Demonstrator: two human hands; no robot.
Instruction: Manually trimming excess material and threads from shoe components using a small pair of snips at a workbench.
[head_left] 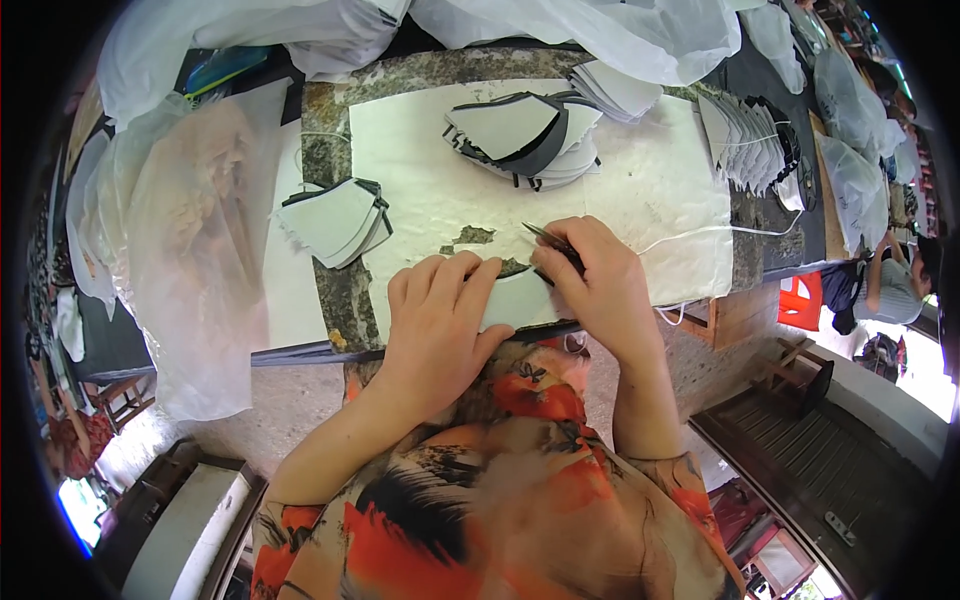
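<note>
At the near edge of the white work sheet [650, 190] lies a pale grey-white cut piece [519, 300]. My left hand [440, 318] is on its left end, fingers bent over the far edge and thumb on the near side. My right hand [597, 280] is closed round a small pointed metal tool with a dark handle [566, 250], its tip pointing away and left. The right fingers rest beside the piece's right end. How the tool meets the piece is hidden. A fanned stack of white pieces with black edging [520, 135] lies farther off.
A smaller black-edged stack [340, 222] sits to the left, near a translucent plastic bag [205, 230]. Plain white pieces [615, 92] and a string-tied stack [748, 143] lie far right. White cord [720, 230] crosses the sheet's right side. More plastic bags [600, 35] line the back.
</note>
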